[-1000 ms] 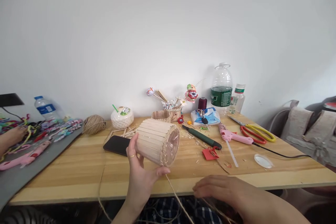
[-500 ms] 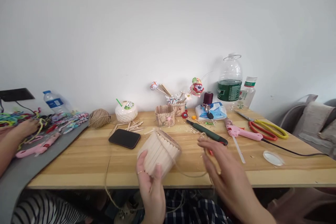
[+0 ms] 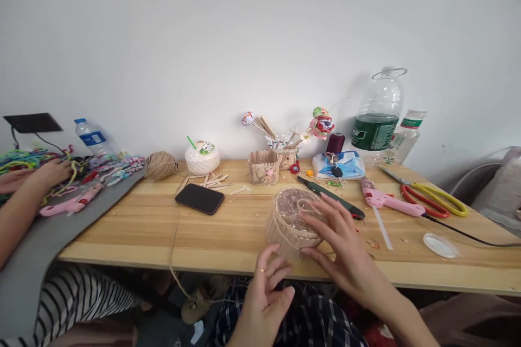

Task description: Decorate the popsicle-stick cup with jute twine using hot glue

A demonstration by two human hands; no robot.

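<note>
A round basket of wooden sticks [image 3: 290, 226], its rim wrapped in brown twine, is held tilted just above the table's [image 3: 134, 227] front edge. My left hand [image 3: 268, 290] props it from below with its fingertips; a ring is on one finger. My right hand [image 3: 344, 241] grips its right side, thumb under the rim and fingers spread over the twine loop on top. A twine strand [image 3: 175, 238] runs from the twine ball [image 3: 161, 165] across the table and down over the edge.
On the table: a black phone [image 3: 199, 198], loose sticks, a small stick box [image 3: 264, 167], a green-handled knife [image 3: 329, 198], a corded pink glue gun [image 3: 382, 200], scissors [image 3: 433, 201], bottles [image 3: 380, 114]. At left, another person's hand [image 3: 49, 173] rests among coloured cords on a grey mat.
The basket has turned from lying sideways in my left hand to facing up, further right. My right hand came up from the table edge onto it. My view shifted left and down.
</note>
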